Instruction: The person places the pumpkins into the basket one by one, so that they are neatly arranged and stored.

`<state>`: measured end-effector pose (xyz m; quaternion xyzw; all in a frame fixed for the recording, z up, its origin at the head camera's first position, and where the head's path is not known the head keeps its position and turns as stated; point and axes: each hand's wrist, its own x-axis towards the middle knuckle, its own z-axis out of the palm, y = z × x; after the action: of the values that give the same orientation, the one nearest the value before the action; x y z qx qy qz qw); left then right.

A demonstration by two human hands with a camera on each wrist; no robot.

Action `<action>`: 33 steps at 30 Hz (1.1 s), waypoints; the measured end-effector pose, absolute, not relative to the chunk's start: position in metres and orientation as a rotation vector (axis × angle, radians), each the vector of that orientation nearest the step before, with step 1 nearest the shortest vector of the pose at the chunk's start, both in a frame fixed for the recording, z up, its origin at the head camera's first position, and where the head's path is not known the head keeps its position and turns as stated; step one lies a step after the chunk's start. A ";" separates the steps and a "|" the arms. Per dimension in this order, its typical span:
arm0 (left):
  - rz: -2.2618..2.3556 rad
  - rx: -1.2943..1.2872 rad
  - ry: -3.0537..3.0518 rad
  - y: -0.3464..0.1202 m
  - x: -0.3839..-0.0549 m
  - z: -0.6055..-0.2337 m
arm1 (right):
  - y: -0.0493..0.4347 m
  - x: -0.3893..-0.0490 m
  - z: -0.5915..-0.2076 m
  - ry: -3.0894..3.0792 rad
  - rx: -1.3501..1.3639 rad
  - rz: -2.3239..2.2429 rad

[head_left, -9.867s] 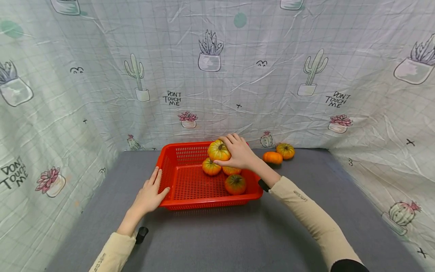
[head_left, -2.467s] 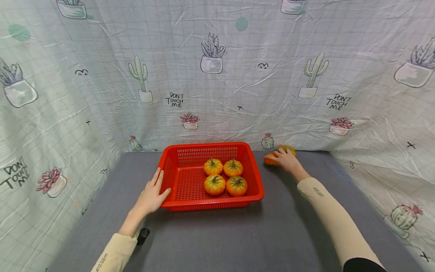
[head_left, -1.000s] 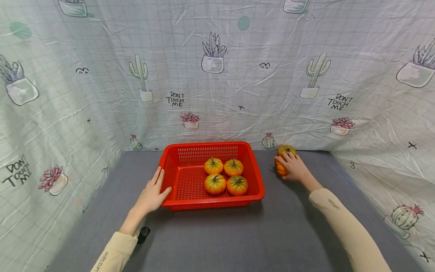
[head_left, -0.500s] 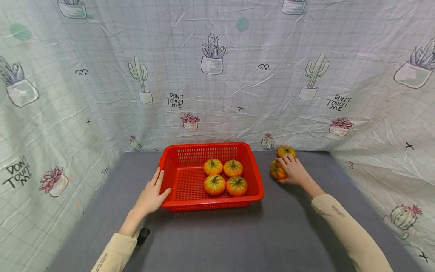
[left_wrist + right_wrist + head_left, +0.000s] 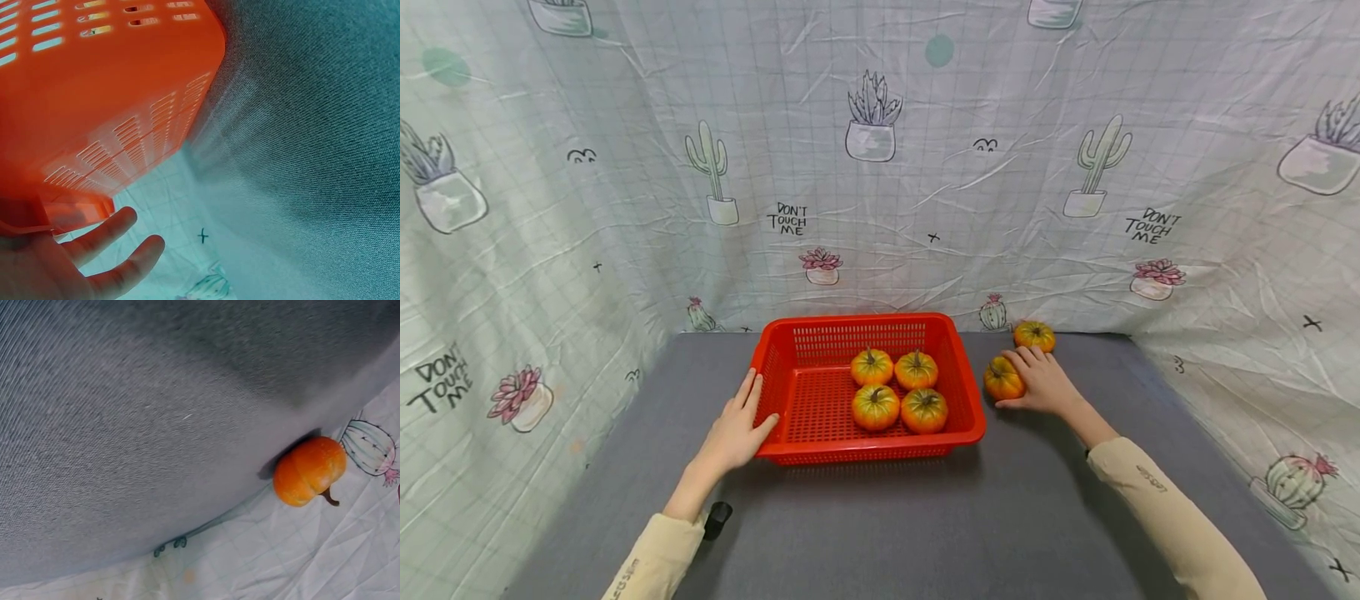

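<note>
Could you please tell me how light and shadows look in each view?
Head view: soft shadow under the red basket; left wrist view: teal tint over the tabletop, left hand rather dim; right wrist view: dark shadow beside the pumpkin.

The grey fabric-covered tabletop (image 5: pixel 125 444) fills the upper left of the frame and is darkest along the top. The boundary with the pale printed sheet (image 5: pixel 250 565) runs diagonally from lower left to upper right. One orange pumpkin (image 5: pixel 307 470) sits near this boundary, right of centre; its dark stem (image 5: pixel 329 497) points to the lower right. A shadow (image 5: pixel 284 454) adjoins the pumpkin's upper-left side. A printed cactus (image 5: pixel 370 447) with a pink tip appears just beside it.
</note>
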<state>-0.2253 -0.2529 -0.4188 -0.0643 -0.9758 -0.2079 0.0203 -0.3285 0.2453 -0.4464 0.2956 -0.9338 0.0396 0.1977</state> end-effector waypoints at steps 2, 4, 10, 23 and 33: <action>-0.642 -0.199 -3.022 -0.253 -0.226 -0.419 | 0.243 -0.328 -0.446 -2.608 0.821 0.129; -0.644 -0.201 -3.019 -0.253 -0.225 -0.420 | 0.240 -0.326 -0.445 -2.611 0.816 0.143; -0.646 -0.202 -3.018 -0.252 -0.225 -0.421 | 0.236 -0.321 -0.440 -2.610 0.807 0.165; -0.642 -0.203 -3.025 -0.253 -0.226 -0.419 | 0.226 -0.313 -0.418 -2.573 0.747 0.240; -0.635 -0.206 -3.027 -0.253 -0.227 -0.417 | 0.213 -0.307 -0.404 -2.509 0.789 0.323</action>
<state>-0.2269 -0.2526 -0.4171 -0.0666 -0.9763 -0.2048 0.0211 -0.3065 0.2129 -0.4044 0.2887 -0.9184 0.1183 0.2432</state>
